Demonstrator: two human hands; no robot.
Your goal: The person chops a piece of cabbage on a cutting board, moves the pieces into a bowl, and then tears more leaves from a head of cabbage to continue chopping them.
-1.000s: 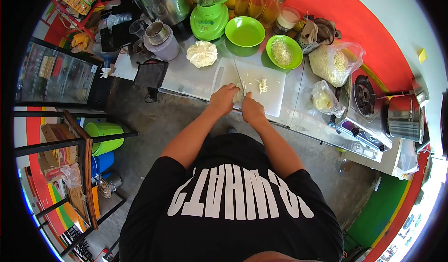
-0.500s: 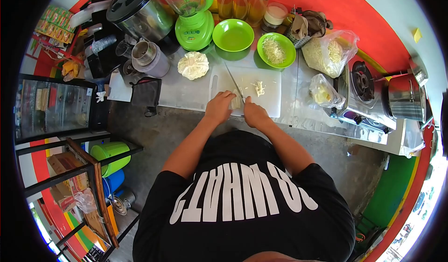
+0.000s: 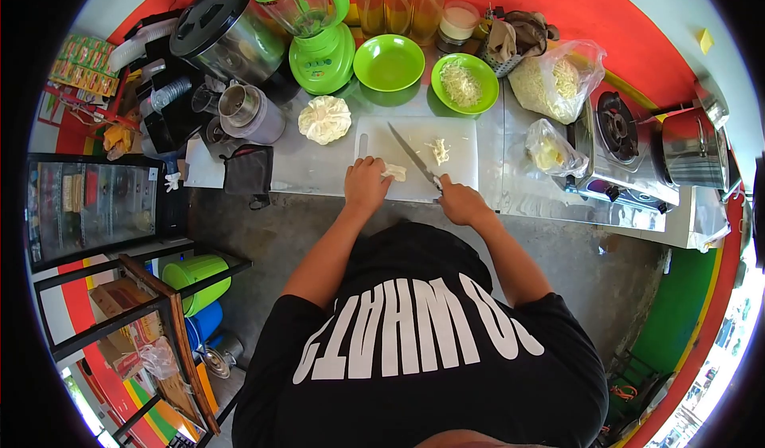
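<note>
A white cutting board (image 3: 457, 129) lies on the metal counter in front of me. My right hand (image 3: 464, 202) is closed round the handle of a kitchen knife (image 3: 412, 152), whose blade points away and to the left over the board. At the board's left part, my left hand (image 3: 366, 183) has its fingers closed at one end of a pale cabbage piece (image 3: 394, 172). The blade is apart from that piece. Beyond the knife sits a small heap of shredded cabbage (image 3: 437, 151). A cut cabbage head (image 3: 324, 119) rests just past the board's left corner.
Behind the board stand an empty green bowl (image 3: 389, 63) and a green bowl of shreds (image 3: 464, 106). A green blender (image 3: 322, 61) and oil bottles (image 3: 398, 5) line the back. Right are plastic bags (image 3: 558, 81) and a gas stove (image 3: 625, 149).
My right hand has moved right with the knife, which now lies at a more slanted angle, away from the cabbage piece. My left hand has shifted slightly left.
</note>
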